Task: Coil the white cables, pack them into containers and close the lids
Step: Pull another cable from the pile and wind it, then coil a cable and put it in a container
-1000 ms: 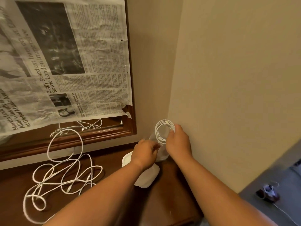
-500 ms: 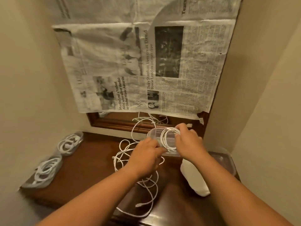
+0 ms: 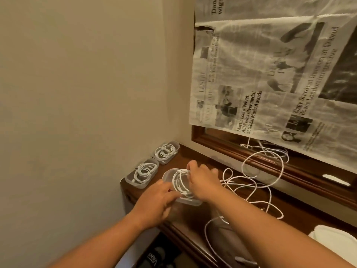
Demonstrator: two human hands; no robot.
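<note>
A clear plastic container (image 3: 167, 174) is at the left end of the dark wooden shelf (image 3: 195, 225). My left hand (image 3: 156, 202) grips its near side. My right hand (image 3: 202, 180) holds a coiled white cable (image 3: 180, 184) at the container's mouth, the coil standing on edge and partly inside. Whether the container rests on the shelf is hidden by my hands. Two more clear containers (image 3: 142, 174) (image 3: 167, 152), each with a coiled white cable inside and no lid on, sit against the left wall.
Loose white cables (image 3: 253, 182) sprawl over the shelf to the right of my hands. White lids (image 3: 336, 238) lie at the right edge. A newspaper-covered framed mirror (image 3: 260, 84) stands behind. The left wall is close. A shoe (image 3: 154, 256) lies on the floor below.
Both hands carried the container and the coil leftwards along the shelf, from the right corner to beside the two filled containers. The view swung left with them.
</note>
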